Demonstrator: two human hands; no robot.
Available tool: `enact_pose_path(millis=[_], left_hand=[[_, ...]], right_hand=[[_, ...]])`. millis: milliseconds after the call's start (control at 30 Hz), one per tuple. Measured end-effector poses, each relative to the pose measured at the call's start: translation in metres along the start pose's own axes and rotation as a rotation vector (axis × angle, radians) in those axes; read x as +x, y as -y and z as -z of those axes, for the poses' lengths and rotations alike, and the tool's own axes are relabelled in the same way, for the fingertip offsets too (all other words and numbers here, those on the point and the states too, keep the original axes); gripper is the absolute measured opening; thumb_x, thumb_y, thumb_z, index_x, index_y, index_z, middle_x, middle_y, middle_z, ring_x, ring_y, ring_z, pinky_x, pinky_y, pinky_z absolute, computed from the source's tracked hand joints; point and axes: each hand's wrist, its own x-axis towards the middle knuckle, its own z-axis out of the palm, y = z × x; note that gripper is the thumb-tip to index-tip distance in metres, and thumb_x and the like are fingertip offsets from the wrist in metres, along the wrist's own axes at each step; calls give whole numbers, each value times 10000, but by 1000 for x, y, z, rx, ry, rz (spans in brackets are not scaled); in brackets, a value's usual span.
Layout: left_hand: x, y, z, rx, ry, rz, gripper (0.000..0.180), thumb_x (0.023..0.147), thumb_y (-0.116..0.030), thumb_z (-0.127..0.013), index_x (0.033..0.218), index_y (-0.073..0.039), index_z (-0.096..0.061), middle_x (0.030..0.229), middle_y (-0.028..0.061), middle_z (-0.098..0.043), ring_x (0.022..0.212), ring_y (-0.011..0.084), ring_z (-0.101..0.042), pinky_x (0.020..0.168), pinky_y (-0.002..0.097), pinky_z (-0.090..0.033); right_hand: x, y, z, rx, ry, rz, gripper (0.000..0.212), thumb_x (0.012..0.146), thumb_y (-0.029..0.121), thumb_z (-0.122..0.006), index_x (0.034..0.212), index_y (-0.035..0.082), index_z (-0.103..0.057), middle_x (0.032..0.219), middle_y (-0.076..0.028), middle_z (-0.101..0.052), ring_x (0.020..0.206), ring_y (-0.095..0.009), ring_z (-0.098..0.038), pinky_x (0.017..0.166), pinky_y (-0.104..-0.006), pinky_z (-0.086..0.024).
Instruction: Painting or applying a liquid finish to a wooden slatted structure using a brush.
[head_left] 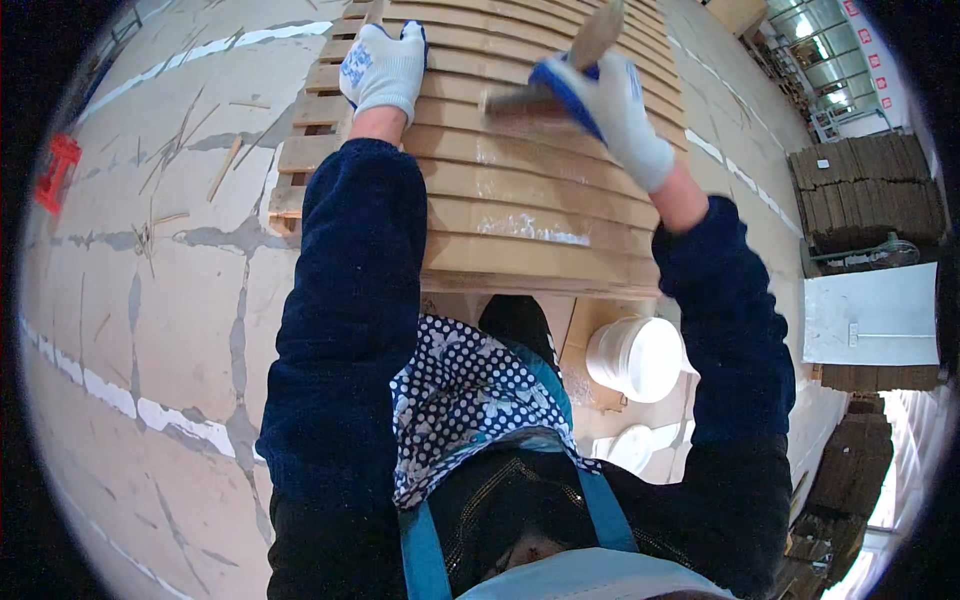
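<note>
Brown cardboard sheets [520, 180] lie overlapped in stepped rows in front of me. My right hand [615, 110], in a white and blue glove, grips a wide brush [598, 35] by its pale wooden handle. Motion blurs the brush, and its dark end is low over the cardboard. At the left edge of the sheets rests my left hand [385, 65], also gloved, with its fingers curled; whatever they hold is hidden beneath. White wet-looking smears [530, 230] streak the nearest rows.
Under the sheets, wooden slats [300, 155] jut out on the left. A white bucket [640, 358] stands on the floor near my legs, with a white round thing [632, 448] close by. Stacked cardboard [865, 190] is at the right; a red object [58, 173] is far left.
</note>
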Motion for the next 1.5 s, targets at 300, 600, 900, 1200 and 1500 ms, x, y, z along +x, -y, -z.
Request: enact_pose_path(millis=[300,600,900,1200,1500], left_hand=[[-5,1,2,-9,74,-18,629,781,-563,-507,989,20,-617,991,261,-620,956,389,-590,827,433,-442],[1,0,-6,4,10,-35,625,783,-549,-518,1033,19,-595,1012,256,-614,970,384,-585,831,433,-446],[-4,-10,2,16,-2,33,594,798,-488,-543,1119,12,-545,1049,241,-602,990,369,-577,853,439,-446],[0,-1,-4,23,-20,27,597,784,-496,-560,1097,12,-553,1027,245,-606,976,376,-580,846,453,-448],[12,9,-10,45,15,-114,664,772,-585,-511,996,32,-611,1008,262,-616,959,393,-588,828,429,-442]], right_hand=[[-72,74,40,202,275,-200,198,826,188,-664,866,-4,-637,746,-100,-645,662,-141,-601,608,-280,-474],[-13,28,6,-279,-80,196,230,811,240,-669,879,30,-602,761,-121,-606,688,-267,-599,609,-368,-453],[-133,107,39,189,203,142,241,709,173,-727,886,77,-594,718,-82,-588,610,-266,-575,523,-367,-443],[-123,107,28,-92,145,200,266,707,113,-689,957,88,-605,867,-87,-582,701,-239,-584,554,-353,-430],[-50,16,53,-299,-13,154,357,810,98,-610,1159,159,-570,946,-121,-567,811,-272,-527,676,-361,-417]])
